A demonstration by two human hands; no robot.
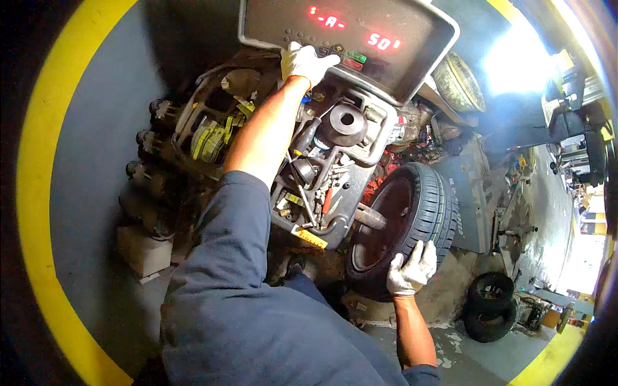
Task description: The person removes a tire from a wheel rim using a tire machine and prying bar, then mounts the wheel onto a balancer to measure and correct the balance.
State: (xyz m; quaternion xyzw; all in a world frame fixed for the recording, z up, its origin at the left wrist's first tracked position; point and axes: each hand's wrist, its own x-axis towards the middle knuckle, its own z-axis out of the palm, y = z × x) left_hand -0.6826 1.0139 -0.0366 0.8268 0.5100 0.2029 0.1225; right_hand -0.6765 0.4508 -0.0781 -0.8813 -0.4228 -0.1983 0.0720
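My gloved left hand [302, 64] reaches the button row of a dark control panel [425, 71] with red lit displays, its thumb and fingers apart on the lower edge. Below it, a grey machine top tray [347, 209] holds a dark round cone [340, 125], a yellow-and-black handled tool [306, 138] and small metal pieces. My gloved right hand [412, 270] rests on the tread of an upright tire on a rim [428, 212], fingers spread. The tire is beside the tray, on a metal shaft [372, 219].
Yellow items lie in a side rack [206, 138] at left, above a pale box [145, 251] and beside dark fittings. A round pale object [460, 83] leans behind the panel. Stacked tires [489, 302] stand at lower right, near a cluttered wall [541, 238].
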